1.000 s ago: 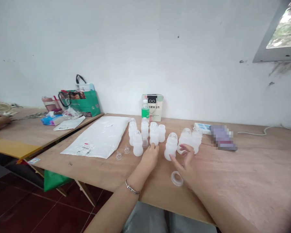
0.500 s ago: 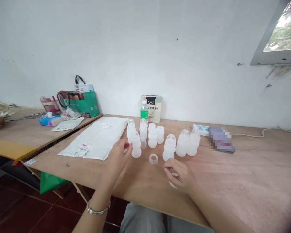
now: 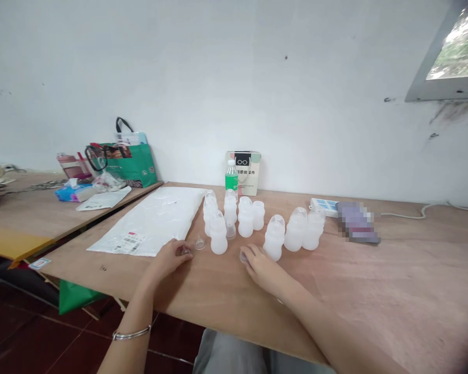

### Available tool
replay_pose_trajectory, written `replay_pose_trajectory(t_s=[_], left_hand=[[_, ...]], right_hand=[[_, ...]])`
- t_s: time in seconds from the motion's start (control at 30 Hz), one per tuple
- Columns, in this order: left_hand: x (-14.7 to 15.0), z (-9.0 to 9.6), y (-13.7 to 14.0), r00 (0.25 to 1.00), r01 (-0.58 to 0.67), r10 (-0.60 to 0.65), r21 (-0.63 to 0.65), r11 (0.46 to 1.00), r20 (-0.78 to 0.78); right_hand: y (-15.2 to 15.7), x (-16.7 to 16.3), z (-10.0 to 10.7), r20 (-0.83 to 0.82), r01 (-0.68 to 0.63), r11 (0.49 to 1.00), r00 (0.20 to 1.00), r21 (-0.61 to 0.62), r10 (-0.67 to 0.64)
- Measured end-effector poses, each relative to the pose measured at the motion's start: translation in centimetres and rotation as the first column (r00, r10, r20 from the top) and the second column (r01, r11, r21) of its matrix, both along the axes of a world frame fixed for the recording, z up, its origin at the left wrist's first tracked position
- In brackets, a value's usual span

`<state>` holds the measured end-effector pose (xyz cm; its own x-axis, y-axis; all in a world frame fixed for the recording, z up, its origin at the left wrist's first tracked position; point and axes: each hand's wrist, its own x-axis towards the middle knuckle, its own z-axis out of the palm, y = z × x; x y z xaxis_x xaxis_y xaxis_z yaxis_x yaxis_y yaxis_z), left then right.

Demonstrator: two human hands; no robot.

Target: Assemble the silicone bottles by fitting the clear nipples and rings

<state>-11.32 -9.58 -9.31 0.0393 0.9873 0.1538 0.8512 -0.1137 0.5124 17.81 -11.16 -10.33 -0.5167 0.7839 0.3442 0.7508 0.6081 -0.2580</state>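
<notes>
At the edge of the white mailer, my left hand (image 3: 172,257) is closed with its fingertips on a small clear piece (image 3: 186,251), which looks like a bottle nipple and is partly hidden. A clear nipple (image 3: 199,243) lies on the table just right of it. My right hand (image 3: 262,264) has its fingers closed on a translucent bottle collar ring (image 3: 243,255) on the tabletop. Between and behind the hands stand several frosted white baby bottles, among them a capped one (image 3: 218,238) and another (image 3: 274,240) beside my right hand. One bottle (image 3: 258,216) at the back has no dome cap.
A white mailer (image 3: 148,218) lies left on the wooden table (image 3: 218,291). Behind the bottles stand a green-labelled drink bottle (image 3: 231,179) and a paper bag (image 3: 250,179). A phone (image 3: 358,223) and power strip (image 3: 324,206) lie right. The left table holds a green bag (image 3: 140,163).
My left hand has moved left and down, away from the front bottle, uncovering the clear nipple. My right hand has moved left onto the collar ring. The view has shifted slightly.
</notes>
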Motion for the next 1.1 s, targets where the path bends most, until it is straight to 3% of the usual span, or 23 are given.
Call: replay_pose_trajectory(t_s=[0.13,0.23,0.33,0.4,0.47,0.53,0.7,0.8,0.87,0.93,1.1], left_hand=[[-0.2,0.9,-0.5,0.998,-0.032,0.027,0.107,0.994,0.05],[0.9,3.0,-2.0,0.978,0.033,-0.075,0.211,0.977,0.195],[3.6,5.1,-3.9,0.895,0.133,-0.26,0.339,0.931,0.363],[6.2,6.1,-5.0,0.86,0.203,-0.362,0.409,0.89,0.361],[9.1,6.6,-5.4,0.851,0.261,-0.411,0.414,0.872,0.327],[11.8,6.9,-5.2,0.818,0.35,-0.478,0.384,0.855,0.319],[16.1,6.8,-1.7,0.643,0.502,-0.618,0.36,0.786,0.453],[17.0,5.9,0.0,0.479,0.611,-0.689,0.356,0.707,0.545],[17.0,5.3,0.4,0.42,0.648,-0.696,0.343,0.679,0.583],[16.9,4.8,0.3,0.386,0.642,-0.662,0.329,0.693,0.643],[16.7,4.1,0.6,0.237,0.47,-0.513,0.364,0.804,0.825]], right_hand=[[-0.8,0.1,0.6,-0.084,-0.022,1.0,0.996,0.001,0.022],[-1.7,0.4,1.6,-0.336,-0.104,0.994,0.936,0.036,0.11],[-2.2,0.8,2.5,-0.641,-0.049,0.994,0.761,0.101,0.103],[-2.4,1.2,2.8,-0.789,0.007,0.992,0.606,0.126,0.096],[-2.6,1.7,3.1,-0.863,0.016,0.988,0.489,0.152,0.125],[-2.6,2.2,3.4,-0.892,0.019,0.986,0.43,0.163,0.139],[-2.2,3.2,3.7,-0.939,-0.054,0.998,0.341,0.032,0.049],[-1.8,3.4,3.7,-0.956,-0.105,0.994,0.294,-0.041,-0.008],[-1.7,3.4,3.7,-0.958,-0.117,0.991,0.285,-0.065,-0.029],[-1.8,3.2,3.9,-0.956,-0.139,0.988,0.293,-0.064,-0.02],[-1.5,2.7,3.9,-0.953,-0.222,0.975,0.298,-0.009,0.059]])
